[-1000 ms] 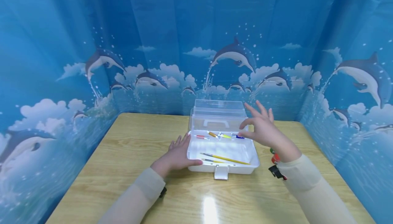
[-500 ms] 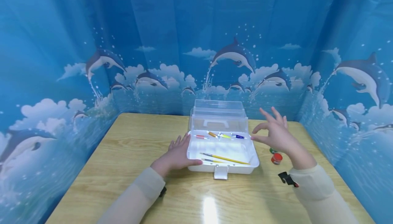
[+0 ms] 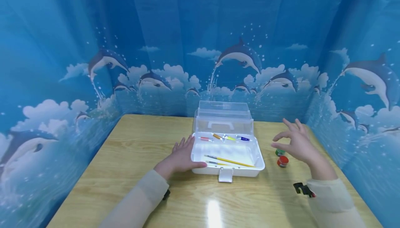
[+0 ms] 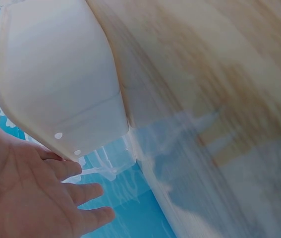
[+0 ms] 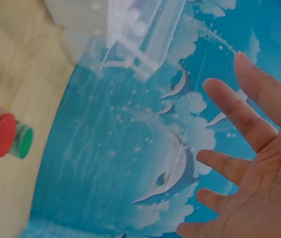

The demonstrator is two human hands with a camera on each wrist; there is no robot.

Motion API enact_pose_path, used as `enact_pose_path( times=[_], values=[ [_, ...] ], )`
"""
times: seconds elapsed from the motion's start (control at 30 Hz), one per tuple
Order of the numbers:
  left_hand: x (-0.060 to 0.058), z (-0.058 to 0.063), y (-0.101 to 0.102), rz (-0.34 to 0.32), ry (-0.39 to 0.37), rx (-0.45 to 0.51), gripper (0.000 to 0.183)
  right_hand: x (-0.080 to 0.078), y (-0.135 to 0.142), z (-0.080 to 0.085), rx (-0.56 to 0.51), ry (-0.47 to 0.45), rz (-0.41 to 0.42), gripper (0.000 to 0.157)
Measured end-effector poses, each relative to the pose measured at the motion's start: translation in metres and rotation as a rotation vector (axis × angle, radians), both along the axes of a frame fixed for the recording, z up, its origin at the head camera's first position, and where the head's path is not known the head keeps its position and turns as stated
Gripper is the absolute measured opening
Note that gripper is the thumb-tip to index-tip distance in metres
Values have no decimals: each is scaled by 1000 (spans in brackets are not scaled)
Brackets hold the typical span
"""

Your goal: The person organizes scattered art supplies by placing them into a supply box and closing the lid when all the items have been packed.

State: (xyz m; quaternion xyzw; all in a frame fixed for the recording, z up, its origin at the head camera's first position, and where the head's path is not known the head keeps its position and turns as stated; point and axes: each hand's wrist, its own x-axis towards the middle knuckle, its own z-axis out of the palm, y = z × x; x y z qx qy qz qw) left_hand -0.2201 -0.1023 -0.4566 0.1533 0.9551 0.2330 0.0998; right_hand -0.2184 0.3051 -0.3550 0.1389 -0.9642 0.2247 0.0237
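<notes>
A white plastic box [image 3: 200, 171] with its clear lid [image 3: 223, 111] raised stands mid-table. My left hand [image 3: 179, 158] rests against its left side, fingers extended, thumb at the front rim; the left wrist view shows straight fingers along the box's edge. Inside lie a long yellow paintbrush [image 3: 234, 161] and another brush [image 3: 215, 163] near the front. Small items in red [image 3: 205, 138], orange [image 3: 217, 136], yellow [image 3: 230, 138] and dark blue [image 3: 244, 138] line the back. My right hand [image 3: 295, 143], holding nothing, hovers with spread fingers near a red-lidded jar [image 3: 282, 161] and a green-lidded jar [image 3: 280, 152].
A white latch [image 3: 225, 175] hangs down at the box's front. The wooden table [image 3: 131, 141] meets blue dolphin-print curtains [image 3: 168, 23] at the back and both sides. Both jars stand to the right of the box.
My right hand has moved right, from above the box's back right corner to near the jars, uncovering the dark blue item. The left hand and the box stay in place.
</notes>
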Motion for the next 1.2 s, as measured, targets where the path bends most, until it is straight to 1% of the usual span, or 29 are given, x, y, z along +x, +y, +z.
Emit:
enact_pose_path(
  times=[0.2, 0.33, 0.47, 0.57, 0.63, 0.73, 0.97, 1.2],
  values=[
    [2, 3, 1, 10, -16, 15, 125, 1, 15, -11, 5, -45, -35, 34],
    [3, 4, 2, 20, -22, 16, 124, 0, 23, -18, 4, -53, -38, 29],
    [4, 5, 3, 18, -14, 18, 123, -2, 31, -25, -13, -84, -44, 27],
    [5, 5, 3, 15, -9, 27, 122, -3, 38, -31, -21, -115, -55, 32],
    [5, 6, 3, 17, -11, 28, 122, -5, 41, -34, -12, -130, -69, 36],
    [5, 6, 2, 22, -17, 22, 124, -7, 46, -39, 1, -154, -93, 39],
    [4, 5, 2, 17, -16, 8, 125, -11, 54, -51, 2, -215, -136, 32],
    [3, 2, 1, 20, -11, 12, 126, -16, 59, -61, 19, -232, -143, 32]
  ],
)
